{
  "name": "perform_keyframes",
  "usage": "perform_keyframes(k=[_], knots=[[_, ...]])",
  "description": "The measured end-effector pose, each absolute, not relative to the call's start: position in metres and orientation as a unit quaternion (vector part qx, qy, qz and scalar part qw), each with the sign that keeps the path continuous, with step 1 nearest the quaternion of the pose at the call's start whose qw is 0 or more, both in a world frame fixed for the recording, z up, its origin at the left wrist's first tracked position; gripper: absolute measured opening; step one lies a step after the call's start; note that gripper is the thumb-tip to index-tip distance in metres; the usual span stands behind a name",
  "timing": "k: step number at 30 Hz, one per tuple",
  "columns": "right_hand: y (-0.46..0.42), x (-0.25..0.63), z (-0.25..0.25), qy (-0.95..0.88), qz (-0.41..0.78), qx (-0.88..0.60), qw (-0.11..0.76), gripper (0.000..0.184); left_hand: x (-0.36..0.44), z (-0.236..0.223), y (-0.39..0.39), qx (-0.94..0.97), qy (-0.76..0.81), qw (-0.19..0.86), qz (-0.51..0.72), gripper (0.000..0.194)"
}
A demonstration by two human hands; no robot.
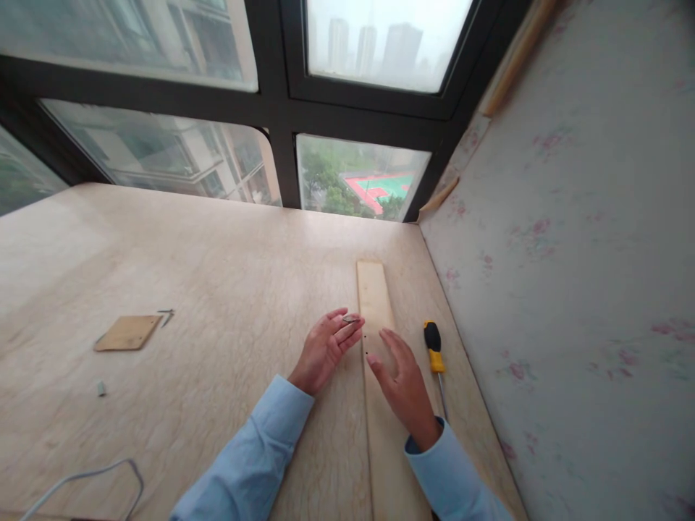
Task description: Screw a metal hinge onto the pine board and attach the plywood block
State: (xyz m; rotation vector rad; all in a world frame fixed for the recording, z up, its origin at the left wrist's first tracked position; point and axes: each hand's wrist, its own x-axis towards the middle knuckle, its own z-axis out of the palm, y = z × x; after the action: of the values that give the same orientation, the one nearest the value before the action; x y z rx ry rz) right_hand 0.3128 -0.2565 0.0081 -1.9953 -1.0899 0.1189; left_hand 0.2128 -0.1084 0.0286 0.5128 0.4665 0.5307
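My left hand [327, 349] is palm-up beside the long pale wooden board [373, 289], its fingers curled around a few thin metal pieces [351, 319] that look like screws. Their exact kind is too small to make out. Over the board, my right hand [400, 380] has its thumb and fingers apart and holds nothing. Two small dark holes [365, 345] show in the board between my hands. To the right of my right hand lies a screwdriver [434, 347] with a black and yellow handle; my sleeve partly covers its shaft.
Left on the marble-like sill [233, 289] lie a small wooden plate [128, 333], several thin screw-like pieces [168, 316] and a small grey-green plug [100, 389]. A white cable [90, 474] curls at the lower left. A flowered wall [570, 289] bounds the right, dark-framed windows [287, 145] the back.
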Motion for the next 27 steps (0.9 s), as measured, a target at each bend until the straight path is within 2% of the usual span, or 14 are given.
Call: perform_keyframes(k=[4,12,27], knots=[[-0.255,0.317,0.020,-0.388,0.090,-0.787,0.472,0.057,0.216,0.026,-0.117,0.300,0.233,0.888,0.257,0.032],[-0.242,0.321,0.036,-0.393,0.149,-0.750,0.512,0.060,0.221,0.019,-0.123,0.363,0.213,0.873,0.248,0.036],[-0.237,0.321,0.035,-0.398,0.095,-0.728,0.550,0.045,0.219,0.018,-0.122,0.422,0.178,0.850,0.259,0.040]])
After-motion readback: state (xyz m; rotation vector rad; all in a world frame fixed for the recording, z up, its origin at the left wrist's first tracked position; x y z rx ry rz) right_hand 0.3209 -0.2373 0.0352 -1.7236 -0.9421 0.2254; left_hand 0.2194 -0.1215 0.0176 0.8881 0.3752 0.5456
